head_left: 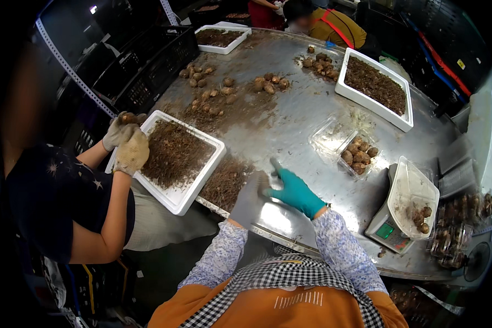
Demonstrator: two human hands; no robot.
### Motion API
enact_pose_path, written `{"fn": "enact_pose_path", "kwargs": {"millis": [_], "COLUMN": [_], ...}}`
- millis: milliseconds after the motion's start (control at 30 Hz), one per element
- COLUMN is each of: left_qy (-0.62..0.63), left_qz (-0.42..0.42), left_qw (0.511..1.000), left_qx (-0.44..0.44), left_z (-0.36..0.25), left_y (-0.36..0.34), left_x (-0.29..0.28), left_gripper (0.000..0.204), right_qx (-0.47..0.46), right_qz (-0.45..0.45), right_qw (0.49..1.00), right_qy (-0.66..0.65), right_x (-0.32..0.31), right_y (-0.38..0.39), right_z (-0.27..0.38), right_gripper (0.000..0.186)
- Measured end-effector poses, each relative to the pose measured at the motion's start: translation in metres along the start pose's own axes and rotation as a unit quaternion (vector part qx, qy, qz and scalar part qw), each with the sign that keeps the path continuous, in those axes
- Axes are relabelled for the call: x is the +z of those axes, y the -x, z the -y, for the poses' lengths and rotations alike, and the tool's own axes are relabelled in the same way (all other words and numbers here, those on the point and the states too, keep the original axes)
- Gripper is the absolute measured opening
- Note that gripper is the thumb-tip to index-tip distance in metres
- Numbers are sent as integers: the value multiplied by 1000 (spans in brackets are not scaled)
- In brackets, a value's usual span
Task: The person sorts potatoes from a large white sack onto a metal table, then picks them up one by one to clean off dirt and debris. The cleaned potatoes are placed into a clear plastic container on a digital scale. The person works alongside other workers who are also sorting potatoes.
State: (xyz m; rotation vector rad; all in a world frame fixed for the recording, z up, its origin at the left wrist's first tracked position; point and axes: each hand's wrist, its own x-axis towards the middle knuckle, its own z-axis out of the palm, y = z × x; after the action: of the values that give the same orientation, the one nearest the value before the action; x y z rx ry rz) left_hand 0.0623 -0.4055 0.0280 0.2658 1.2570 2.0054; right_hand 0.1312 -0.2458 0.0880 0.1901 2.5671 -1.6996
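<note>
My left hand point(250, 199), in a grey glove, is at the table's near edge beside a heap of brown root trimmings point(224, 183); motion blurs its fingers. Just to its right, my right hand point(298, 192) in a teal glove hovers over the bare metal, fingers apart and nothing in them. Beyond it to the right lies a clear plastic clamshell box point(325, 143), lid folded back, with several small round brown tubers point(359, 155) in one half. Loose tubers point(269, 83) lie in clusters farther across the metal table point(290, 120).
A co-worker's gloved hands point(130, 147) work over a white tray point(217, 156) of root debris at left. Another white tray point(347, 93) stands far right. A scale point(378, 216) bears a clear box point(421, 188) with a few tubers; filled boxes point(451, 243) stand beside it.
</note>
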Motion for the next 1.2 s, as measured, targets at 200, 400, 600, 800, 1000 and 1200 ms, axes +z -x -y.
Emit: {"fn": "enact_pose_path", "kwargs": {"millis": [200, 400, 600, 800, 1000, 1200], "left_qy": [-29, -595, -617, -769, -821, -805], "left_qz": [159, 51, -307, -130, -186, -146], "left_qw": [982, 796, 708, 626, 539, 573], "left_qx": [-98, 96, 153, -12, 16, -35], "left_z": [-8, -69, -168, -177, -175, -148], "left_y": [-17, -131, -242, -270, -303, -319], "left_x": [70, -6, -129, -177, -124, -101], "left_gripper": [50, 60, 37, 28, 44, 57], "right_qx": [36, 180, 190, 241, 88, 38], "right_qz": [-219, -203, -38, 56, 86, 147], "right_qw": [975, 958, 978, 923, 988, 965], "right_qy": [-31, 95, -71, -295, 92, 213], "right_x": [-13, -46, -18, -22, -25, -22], "right_y": [33, 75, 70, 45, 40, 87], "right_z": [-59, -77, -90, -84, -89, -92], "right_gripper": [50, 42, 47, 42, 30, 27]}}
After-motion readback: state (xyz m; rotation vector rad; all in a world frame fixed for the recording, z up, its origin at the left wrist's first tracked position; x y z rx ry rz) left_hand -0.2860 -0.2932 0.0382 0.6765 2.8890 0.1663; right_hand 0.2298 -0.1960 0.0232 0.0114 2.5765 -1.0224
